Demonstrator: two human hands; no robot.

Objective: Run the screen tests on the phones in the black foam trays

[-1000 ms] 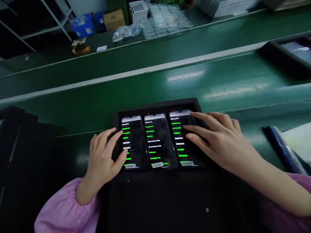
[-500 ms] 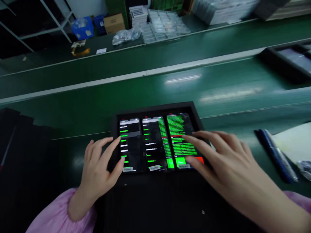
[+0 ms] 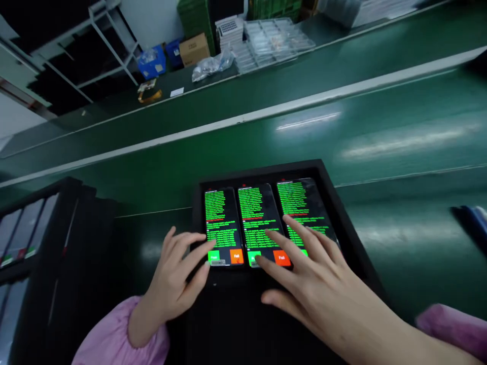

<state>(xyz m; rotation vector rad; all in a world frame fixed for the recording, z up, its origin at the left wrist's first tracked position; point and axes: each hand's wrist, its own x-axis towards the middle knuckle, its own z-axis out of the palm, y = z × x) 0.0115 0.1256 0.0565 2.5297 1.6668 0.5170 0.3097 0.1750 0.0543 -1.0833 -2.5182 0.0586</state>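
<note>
Three phones lie side by side in a black tray (image 3: 342, 203): a left phone (image 3: 222, 223), a middle phone (image 3: 261, 215) and a right phone (image 3: 304, 203). All three screens show green text lists with green and orange buttons at the bottom. My left hand (image 3: 177, 276) is open, its index fingertip on the green button at the left phone's bottom edge. My right hand (image 3: 312, 284) is open with fingers spread, one fingertip on the middle phone's green button and others over the right phone's lower part.
The tray rests on a green conveyor belt (image 3: 380, 137). A stack of black trays (image 3: 49, 253) holding more phones stands at the left. Across the belt, the far bench holds clear plastic trays (image 3: 274, 43), a cardboard box (image 3: 194, 49), blue bins (image 3: 152, 61) and a bag of parts (image 3: 211, 66).
All three screens have switched from menu lists to full green text with buttons. My right hand has moved left onto the middle phone's bottom; my left fingertip has dropped to the left phone's green button.
</note>
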